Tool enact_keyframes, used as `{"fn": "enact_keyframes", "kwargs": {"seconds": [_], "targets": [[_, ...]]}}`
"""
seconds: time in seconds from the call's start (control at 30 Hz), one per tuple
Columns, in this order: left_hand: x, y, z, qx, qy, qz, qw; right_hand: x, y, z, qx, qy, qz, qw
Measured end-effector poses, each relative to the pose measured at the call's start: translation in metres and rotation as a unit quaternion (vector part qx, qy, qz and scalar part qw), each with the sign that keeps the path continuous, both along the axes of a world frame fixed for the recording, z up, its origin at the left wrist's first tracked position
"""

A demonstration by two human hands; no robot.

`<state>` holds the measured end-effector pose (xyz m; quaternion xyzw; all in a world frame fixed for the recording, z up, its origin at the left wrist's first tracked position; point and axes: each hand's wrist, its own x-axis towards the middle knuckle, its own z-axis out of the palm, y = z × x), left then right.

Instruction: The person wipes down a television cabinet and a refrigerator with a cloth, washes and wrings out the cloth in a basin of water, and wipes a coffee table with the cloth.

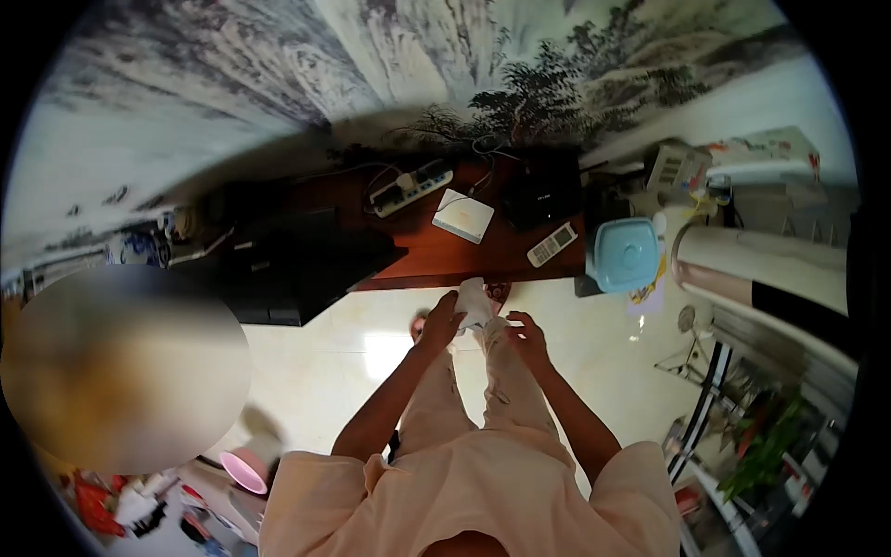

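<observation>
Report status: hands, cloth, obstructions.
Left hand holding white cloth. Right hand nearby, apparently empty. Possible obstruction: wooden table, edge just ahead.

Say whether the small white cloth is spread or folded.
Not spread: the small white cloth sits narrow in the left hand; whether folded or bunched, I cannot tell.

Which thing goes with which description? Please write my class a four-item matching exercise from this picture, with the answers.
Things
1. Cloth
2. Remote
3. Power strip
4. Container

Descriptions
A. Light blue
B. Has plugs in it
C. Held in the left hand
D. Lies near the front right corner of the table

Pairs: 1-C, 2-D, 3-B, 4-A
</observation>
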<state>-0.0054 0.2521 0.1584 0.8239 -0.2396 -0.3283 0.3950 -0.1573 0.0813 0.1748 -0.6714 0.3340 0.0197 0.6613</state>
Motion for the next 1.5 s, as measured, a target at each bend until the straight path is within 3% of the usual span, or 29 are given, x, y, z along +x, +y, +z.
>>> {"fn": "enact_keyframes", "kwargs": {"seconds": [0.07,0.17,0.27,0.3,0.33,0.4,0.47,0.5,0.6,0.63,0.73,0.9,1.03,1.13,1.27,1.33,1.43,1.5], "targets": [[0.027,0.006,0.006,0.035,0.011,-0.062,0.997,-0.022,0.011,-0.011,0.02,0.021,-0.052,0.998],[0.048,0.034,-0.026,-0.001,-0.022,-0.129,0.991,-0.063,0.046,-0.014,0.031,0.059,-0.171,0.983],[0.069,0.062,-0.077,0.004,-0.169,-0.222,0.96,-0.115,0.118,-0.022,0.033,0.115,-0.333,0.935],[0.08,0.066,-0.07,0.068,-0.073,-0.239,0.966,-0.13,0.153,-0.026,0.042,0.13,-0.379,0.915],[0.087,0.076,-0.093,0.013,-0.118,-0.239,0.964,-0.143,0.188,-0.031,0.051,0.146,-0.424,0.892],[0.106,0.088,-0.125,0.087,-0.18,-0.311,0.929,-0.169,0.276,-0.055,0.09,0.195,-0.457,0.863],[0.114,0.091,-0.144,0.067,-0.305,-0.31,0.898,-0.185,0.354,-0.069,0.152,0.222,-0.488,0.83],[0.123,0.089,-0.154,0.14,-0.19,-0.278,0.931,-0.193,0.394,-0.067,0.144,0.227,-0.497,0.825],[0.123,0.101,-0.178,-0.019,-0.398,-0.309,0.863,-0.203,0.488,-0.06,0.119,0.271,-0.537,0.79],[0.131,0.099,-0.187,-0.022,-0.364,-0.372,0.854,-0.205,0.516,-0.055,0.125,0.275,-0.548,0.78],[0.127,0.104,-0.187,0.055,-0.408,-0.477,0.776,-0.203,0.588,-0.056,0.13,0.286,-0.573,0.757],[0.142,0.137,-0.214,-0.028,-0.373,-0.489,0.788,-0.153,0.693,-0.09,0.144,0.257,-0.587,0.754],[0.166,0.197,-0.234,-0.054,-0.358,-0.478,0.8,-0.09,0.78,-0.097,0.131,0.219,-0.562,0.786],[0.184,0.251,-0.225,-0.005,-0.348,-0.479,0.806,-0.055,0.85,-0.082,0.091,0.218,-0.513,0.825],[0.194,0.317,-0.222,-0.114,-0.405,-0.558,0.715,-0.018,0.935,-0.077,0.169,0.229,-0.515,0.808],[0.206,0.348,-0.242,-0.097,-0.445,-0.608,0.651,-0.002,0.955,-0.072,0.209,0.243,-0.525,0.789],[0.217,0.371,-0.269,0.046,-0.292,-0.565,0.77,0.014,0.971,-0.067,0.222,0.249,-0.563,0.756],[0.215,0.366,-0.234,0.076,0.055,-0.449,0.888,0.036,0.979,-0.056,0.217,0.236,-0.619,0.717]]}}
